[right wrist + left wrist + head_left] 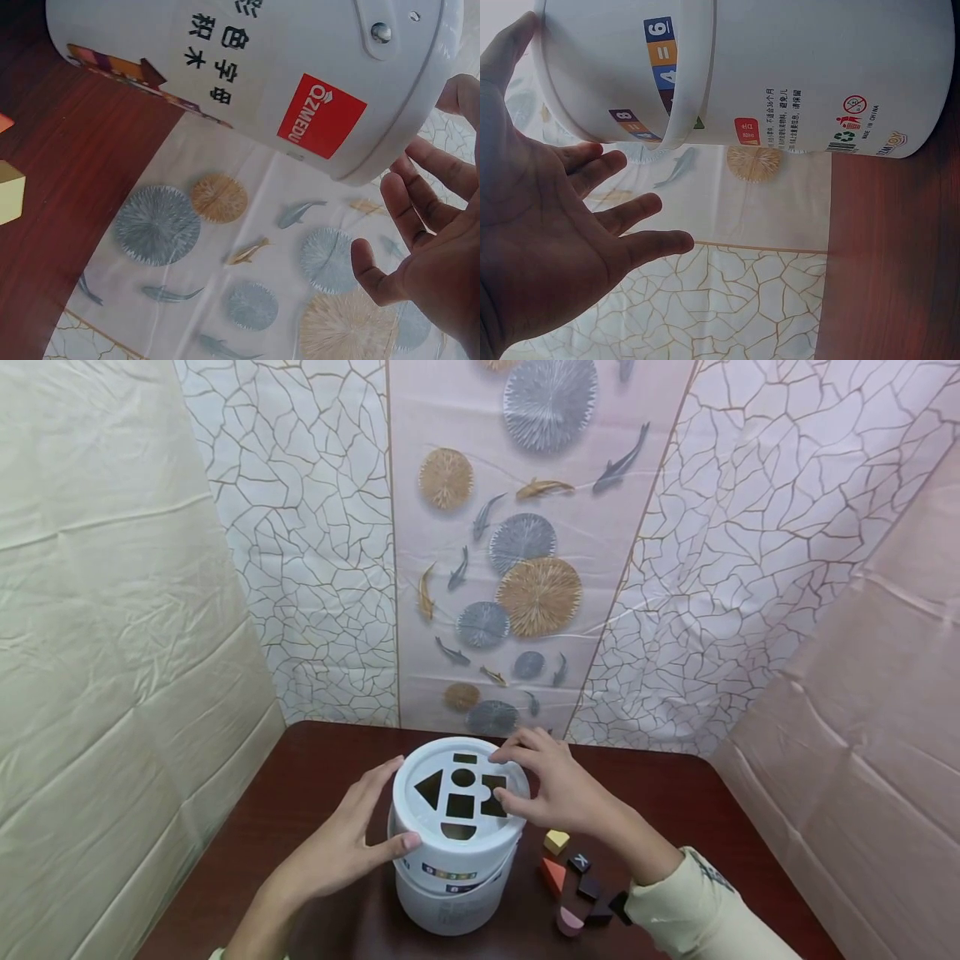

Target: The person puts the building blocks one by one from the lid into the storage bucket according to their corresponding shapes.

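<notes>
While a white bucket (450,906) is standing upright on the surface (322,785), likely proving light, stiff and slippery, its lid's (487,831) rim is offering the best hold. Spread apart, the left grip (337,847) is spanning that rim and the right grip (558,789) is arching over the cut-outs (460,807), whose darkness is hiding any contents; loose blocks (553,877) are lying alongside.
</notes>
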Tool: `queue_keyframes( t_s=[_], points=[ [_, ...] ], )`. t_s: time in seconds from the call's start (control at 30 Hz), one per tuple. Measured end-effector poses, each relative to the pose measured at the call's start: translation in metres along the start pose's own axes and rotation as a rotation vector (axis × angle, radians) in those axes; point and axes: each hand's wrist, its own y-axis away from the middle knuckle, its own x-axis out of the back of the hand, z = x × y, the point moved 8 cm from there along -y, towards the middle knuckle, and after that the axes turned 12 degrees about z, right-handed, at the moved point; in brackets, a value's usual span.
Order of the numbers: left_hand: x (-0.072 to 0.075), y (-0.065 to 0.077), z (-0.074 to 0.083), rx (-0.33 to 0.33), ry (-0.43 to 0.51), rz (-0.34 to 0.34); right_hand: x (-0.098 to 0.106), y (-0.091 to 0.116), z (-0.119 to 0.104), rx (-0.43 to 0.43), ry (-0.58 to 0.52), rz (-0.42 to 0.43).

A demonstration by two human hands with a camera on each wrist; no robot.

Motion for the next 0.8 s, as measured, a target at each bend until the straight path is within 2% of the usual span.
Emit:
queue_keyframes(
  t_s=[0.47,0.8],
  points=[
    [0.000,0.002,-0.001,0.035,-0.013,-0.014,0.013,0.029,0.013,-0.067,0.001,0.025],
    [0.001,0.002,0.002,0.021,-0.014,-0.005,0.025,0.047,0.026,-0.116,0.043,0.051]
  ],
)
